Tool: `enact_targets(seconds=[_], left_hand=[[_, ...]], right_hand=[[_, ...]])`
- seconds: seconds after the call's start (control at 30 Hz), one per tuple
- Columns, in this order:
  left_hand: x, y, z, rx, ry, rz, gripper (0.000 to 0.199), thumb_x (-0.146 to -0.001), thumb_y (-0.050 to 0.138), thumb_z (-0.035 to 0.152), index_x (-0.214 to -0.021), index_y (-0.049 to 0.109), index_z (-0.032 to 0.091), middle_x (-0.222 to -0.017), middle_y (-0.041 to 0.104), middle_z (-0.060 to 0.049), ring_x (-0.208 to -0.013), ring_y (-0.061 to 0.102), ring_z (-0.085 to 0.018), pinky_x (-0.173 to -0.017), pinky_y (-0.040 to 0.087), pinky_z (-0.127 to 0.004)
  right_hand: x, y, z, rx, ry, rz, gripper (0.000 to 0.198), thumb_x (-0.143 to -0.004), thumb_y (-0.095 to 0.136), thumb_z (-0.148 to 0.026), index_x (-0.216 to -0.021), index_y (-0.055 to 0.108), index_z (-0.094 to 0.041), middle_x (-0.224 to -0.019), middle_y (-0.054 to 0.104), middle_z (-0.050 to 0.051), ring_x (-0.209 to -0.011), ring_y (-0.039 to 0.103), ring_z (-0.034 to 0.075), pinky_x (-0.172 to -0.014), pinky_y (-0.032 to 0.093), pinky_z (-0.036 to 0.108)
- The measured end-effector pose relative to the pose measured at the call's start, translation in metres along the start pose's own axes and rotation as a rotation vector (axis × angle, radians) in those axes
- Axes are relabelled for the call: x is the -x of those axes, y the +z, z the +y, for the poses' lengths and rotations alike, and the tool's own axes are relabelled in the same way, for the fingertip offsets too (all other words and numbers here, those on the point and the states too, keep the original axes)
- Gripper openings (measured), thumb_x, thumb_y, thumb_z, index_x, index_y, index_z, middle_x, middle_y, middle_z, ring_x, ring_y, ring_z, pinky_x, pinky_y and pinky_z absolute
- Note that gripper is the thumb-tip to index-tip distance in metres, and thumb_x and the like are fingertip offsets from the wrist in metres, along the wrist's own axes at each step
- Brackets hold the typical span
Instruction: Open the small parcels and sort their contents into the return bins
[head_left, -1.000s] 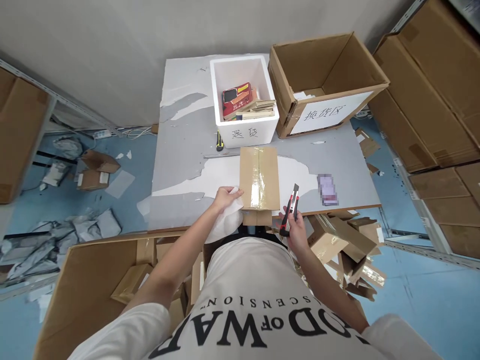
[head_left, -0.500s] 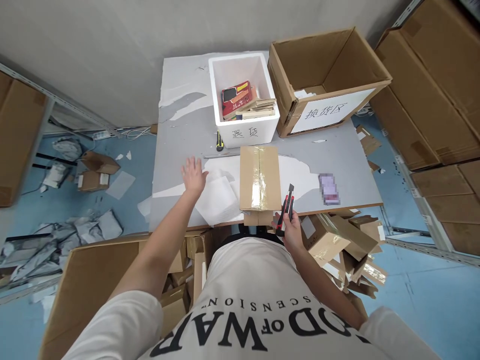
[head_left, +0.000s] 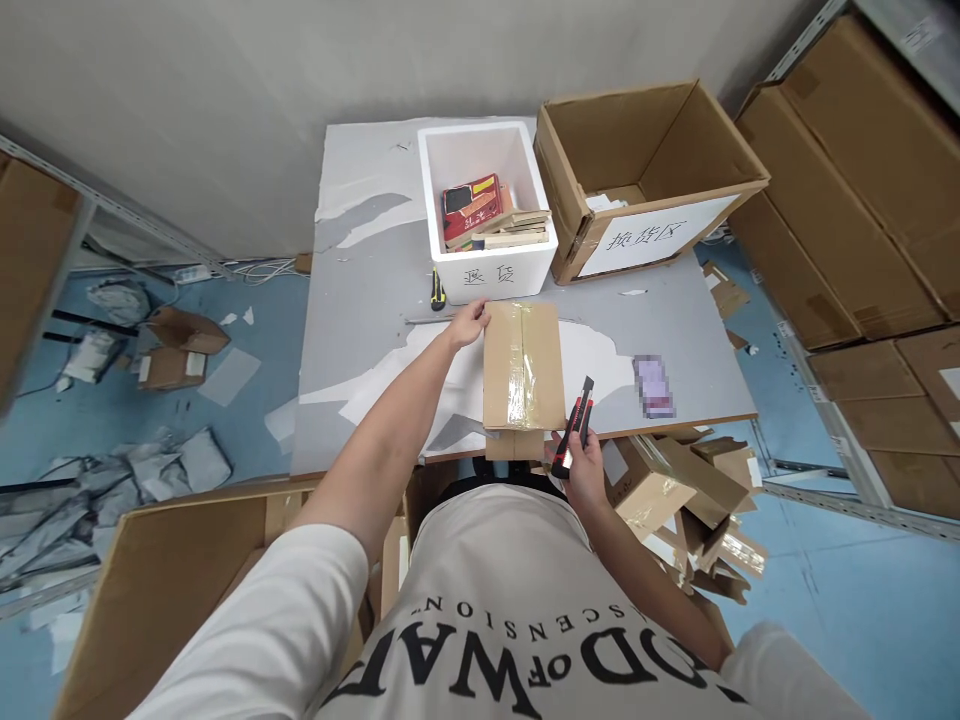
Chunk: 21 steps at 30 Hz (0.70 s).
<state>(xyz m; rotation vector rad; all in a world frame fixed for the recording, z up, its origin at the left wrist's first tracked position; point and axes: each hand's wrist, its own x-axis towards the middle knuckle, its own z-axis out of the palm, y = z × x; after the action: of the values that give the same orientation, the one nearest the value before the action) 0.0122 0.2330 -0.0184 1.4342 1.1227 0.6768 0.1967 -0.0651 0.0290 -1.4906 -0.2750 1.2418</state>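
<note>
A small cardboard box (head_left: 544,365), its top seam covered in shiny tape, sits near the front edge of the table (head_left: 360,290), with a flap hanging over the edge. My left hand (head_left: 470,322) has its fingers closed at the box's far left corner. In my right hand (head_left: 585,468) is a black and red utility knife (head_left: 576,425), pointing away from me beside the box's near right corner. Its blade is too small to make out. Behind the box lies a second, yellow and black utility knife (head_left: 437,290).
At the back stand a white foam box (head_left: 487,273) holding several books and a large open carton (head_left: 667,240) with a handwritten label. A blurred-out phone (head_left: 653,386) lies at the right. Cartons (head_left: 667,480) crowd the floor below, and a big open box (head_left: 187,560) is lower left.
My left hand has moved right and closed on the box's corner. The white sheets beside the box are gone from the table. My right hand still holds the knife.
</note>
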Motion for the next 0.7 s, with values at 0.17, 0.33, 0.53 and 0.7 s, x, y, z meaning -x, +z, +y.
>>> enact_targets(seconds=[0.17,0.33,0.53,0.7], left_hand=[[0.017,-0.008,0.008,0.079,-0.024,0.119,0.045,-0.080,0.056,0.022,-0.124,0.055,0.010,-0.124,0.062,-0.014,-0.111,0.059,-0.020,-0.100,0.043,-0.035],[0.072,-0.030,0.024,-0.213,-0.059,0.401,0.035,-0.079,0.059,0.035,-0.107,0.066,0.015,-0.103,0.071,-0.008,-0.095,0.065,-0.020,-0.090,0.046,-0.031],[0.160,-0.021,0.032,-0.558,-0.262,0.508,0.040,-0.075,0.060,0.053,-0.094,0.068,0.019,-0.086,0.072,-0.008,-0.085,0.066,-0.026,-0.080,0.046,-0.032],[0.181,0.006,0.018,-0.641,-0.205,0.440,0.060,-0.080,0.054,0.040,-0.136,0.046,0.018,-0.118,0.062,-0.013,-0.114,0.057,-0.030,-0.094,0.045,-0.040]], right_hand=[[-0.015,-0.004,-0.011,0.003,-0.019,-0.008,0.037,-0.075,0.065,-0.051,-0.100,0.051,-0.029,-0.099,0.064,0.000,-0.085,0.067,0.018,-0.070,0.058,0.033],[-0.063,-0.007,-0.052,0.080,-0.152,-0.056,0.038,-0.074,0.067,-0.050,-0.099,0.051,-0.026,-0.084,0.062,-0.002,-0.070,0.064,0.013,-0.070,0.056,0.032],[-0.148,0.013,-0.094,0.353,-0.327,-0.213,0.041,-0.075,0.062,-0.052,-0.103,0.052,-0.022,-0.075,0.059,-0.003,-0.061,0.057,0.011,-0.058,0.050,0.026],[-0.184,0.035,-0.088,0.630,-0.458,-0.304,0.044,-0.080,0.052,-0.050,-0.110,0.054,-0.018,-0.091,0.063,0.003,-0.073,0.058,0.014,-0.068,0.050,0.030]])
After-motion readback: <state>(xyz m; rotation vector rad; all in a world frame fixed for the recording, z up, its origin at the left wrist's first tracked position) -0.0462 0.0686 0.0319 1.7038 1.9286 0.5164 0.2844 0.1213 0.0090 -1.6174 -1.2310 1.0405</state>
